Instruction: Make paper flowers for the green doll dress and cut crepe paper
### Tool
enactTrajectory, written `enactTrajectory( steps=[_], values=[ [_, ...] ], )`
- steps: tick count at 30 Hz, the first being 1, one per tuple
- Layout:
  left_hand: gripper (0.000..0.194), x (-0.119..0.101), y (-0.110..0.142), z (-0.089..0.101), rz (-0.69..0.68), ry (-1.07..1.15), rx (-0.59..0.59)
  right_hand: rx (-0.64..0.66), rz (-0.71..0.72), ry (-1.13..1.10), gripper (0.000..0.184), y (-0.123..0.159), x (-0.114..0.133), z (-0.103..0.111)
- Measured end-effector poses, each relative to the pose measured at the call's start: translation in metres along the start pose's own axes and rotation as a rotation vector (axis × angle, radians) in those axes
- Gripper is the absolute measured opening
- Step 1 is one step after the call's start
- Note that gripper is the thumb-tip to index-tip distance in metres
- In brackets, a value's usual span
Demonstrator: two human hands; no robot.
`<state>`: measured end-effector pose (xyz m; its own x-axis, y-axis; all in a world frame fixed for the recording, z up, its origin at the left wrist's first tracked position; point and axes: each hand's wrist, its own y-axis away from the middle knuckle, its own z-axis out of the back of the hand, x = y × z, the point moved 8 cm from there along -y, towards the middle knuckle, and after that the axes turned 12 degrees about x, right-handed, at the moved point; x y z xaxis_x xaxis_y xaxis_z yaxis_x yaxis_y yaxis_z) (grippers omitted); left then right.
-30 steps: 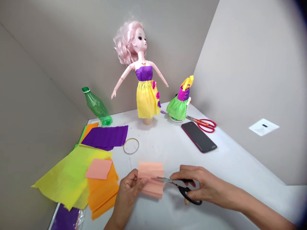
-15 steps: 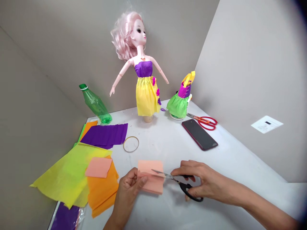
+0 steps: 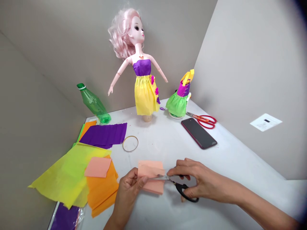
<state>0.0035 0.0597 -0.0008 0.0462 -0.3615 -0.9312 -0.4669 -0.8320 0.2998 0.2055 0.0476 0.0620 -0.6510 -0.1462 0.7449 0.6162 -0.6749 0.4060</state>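
My left hand (image 3: 129, 188) pinches a folded peach crepe paper piece (image 3: 151, 167) by its left edge, thumb on top. In my right hand (image 3: 194, 177) is a pair of black-handled scissors (image 3: 176, 182), the fingers in its loops. The blades lie across the middle of the peach paper, pointing left, their tip close to my left thumb. They look nearly closed, and a cut edge shows above them. Left of my left hand, a smaller peach piece (image 3: 98, 166) rests on orange crepe paper (image 3: 102, 191).
Behind stand a doll (image 3: 146, 95), a green bottle (image 3: 94, 103) and a small green-skirted dress form (image 3: 178, 103). A phone (image 3: 199, 133) and red-handled scissors (image 3: 207, 121) lie right. Yellow (image 3: 55, 179) and purple paper (image 3: 105, 134) lie left, near a gold ring (image 3: 130, 143).
The scissors have moved slightly left, deeper into the peach paper, and their blades have closed. My left hand has stayed in place holding the paper.
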Motion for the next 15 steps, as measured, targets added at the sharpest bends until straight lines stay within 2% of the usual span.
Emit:
enactTrajectory(
  steps=[15],
  values=[
    [0.033, 0.0003, 0.0015, 0.0005, -0.004, -0.009, 0.000, 0.017, 0.057, -0.006, 0.052, -0.0028, 0.0014, -0.0005]
  ],
)
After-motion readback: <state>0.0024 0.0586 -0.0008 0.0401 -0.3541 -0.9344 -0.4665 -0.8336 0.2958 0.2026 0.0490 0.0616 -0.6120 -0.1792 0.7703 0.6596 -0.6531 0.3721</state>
